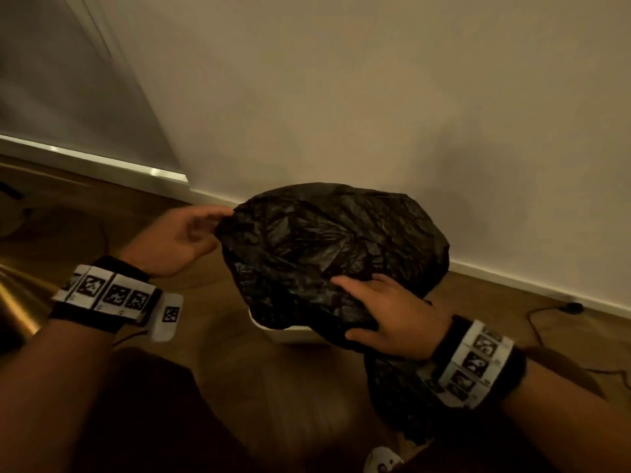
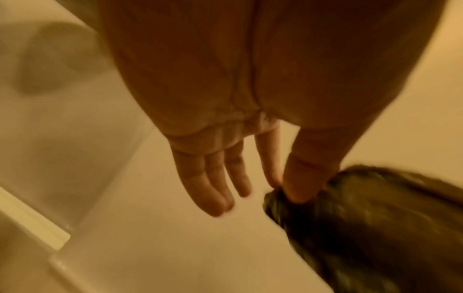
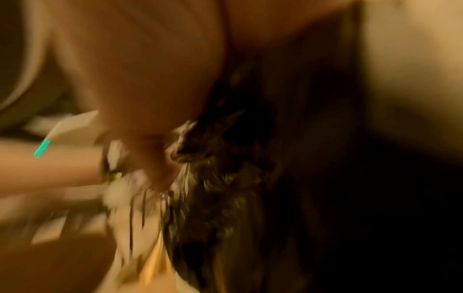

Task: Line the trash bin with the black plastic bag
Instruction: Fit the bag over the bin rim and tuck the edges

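Closest to me, right hand [image 1: 396,314] grips the black plastic bag's [image 1: 327,247] near edge; left hand [image 1: 177,238] pinches the far-left edge, other fingers loose. Bag billows over the white trash bin [image 1: 293,332], mostly hidden. I'd spread the mouth wide, then push down.

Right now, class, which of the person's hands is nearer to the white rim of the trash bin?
The right hand. It grips the black bag just beside the white bin rim showing under the bag. The left hand pinches the bag's far-left edge, higher and further from it.
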`<control>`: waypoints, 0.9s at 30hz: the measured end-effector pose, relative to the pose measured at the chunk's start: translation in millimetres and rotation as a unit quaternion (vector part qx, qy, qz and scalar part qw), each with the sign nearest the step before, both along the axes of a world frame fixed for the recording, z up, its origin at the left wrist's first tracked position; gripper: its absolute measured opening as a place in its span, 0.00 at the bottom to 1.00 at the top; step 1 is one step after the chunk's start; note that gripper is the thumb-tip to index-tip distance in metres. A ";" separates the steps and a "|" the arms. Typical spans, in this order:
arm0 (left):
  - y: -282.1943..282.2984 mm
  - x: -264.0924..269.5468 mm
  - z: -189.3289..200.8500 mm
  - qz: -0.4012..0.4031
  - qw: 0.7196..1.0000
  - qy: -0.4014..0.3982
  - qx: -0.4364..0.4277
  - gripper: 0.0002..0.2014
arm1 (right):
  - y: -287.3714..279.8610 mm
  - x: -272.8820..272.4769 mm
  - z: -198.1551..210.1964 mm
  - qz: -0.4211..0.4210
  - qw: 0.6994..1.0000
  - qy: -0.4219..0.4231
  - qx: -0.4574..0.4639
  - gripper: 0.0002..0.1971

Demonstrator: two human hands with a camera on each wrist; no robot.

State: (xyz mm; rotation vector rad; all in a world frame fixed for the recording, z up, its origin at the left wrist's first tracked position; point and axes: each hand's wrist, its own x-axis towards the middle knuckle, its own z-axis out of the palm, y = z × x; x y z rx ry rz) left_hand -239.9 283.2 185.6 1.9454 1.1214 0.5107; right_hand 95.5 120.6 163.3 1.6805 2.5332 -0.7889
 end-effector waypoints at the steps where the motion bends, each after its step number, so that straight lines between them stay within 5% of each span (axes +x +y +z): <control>1: -1.3 -7.3 8.2 0.025 0.999 0.008 0.032 0.29 | 0.4 -8.6 -9.1 0.007 0.999 -0.017 0.027 0.37; 5: -23.8 15.4 49.6 -0.003 0.990 -0.098 0.099 0.12 | 7.2 -42.6 -23.0 -0.004 0.989 -0.054 0.140 0.26; 8: -45.6 64.8 41.3 -0.129 0.987 0.051 0.080 0.18 | -0.4 -71.1 -13.6 -0.019 0.992 -0.040 0.118 0.30; 12: -44.5 85.5 -7.4 -0.192 0.952 0.237 -0.011 0.41 | -13.9 -71.6 12.4 0.021 0.980 0.115 -0.160 0.40; 16: -33.9 67.5 -40.4 -0.195 0.932 0.306 -0.004 0.48 | 1.6 -24.1 16.4 -0.027 0.987 0.161 -0.010 0.29; 18: -30.1 60.4 -54.8 -0.223 0.906 0.357 0.049 0.54 | 19.4 5.0 2.0 -0.068 0.989 0.130 0.036 0.34; 21: -25.1 54.4 -76.8 -0.259 0.872 0.404 0.097 0.64 | 47.6 41.2 -22.8 -0.185 0.976 0.106 -0.052 0.49; 27: -31.7 36.2 -112.2 -0.231 0.889 0.389 0.077 0.69 | 73.0 73.9 -87.5 -0.319 0.923 0.114 -0.181 0.68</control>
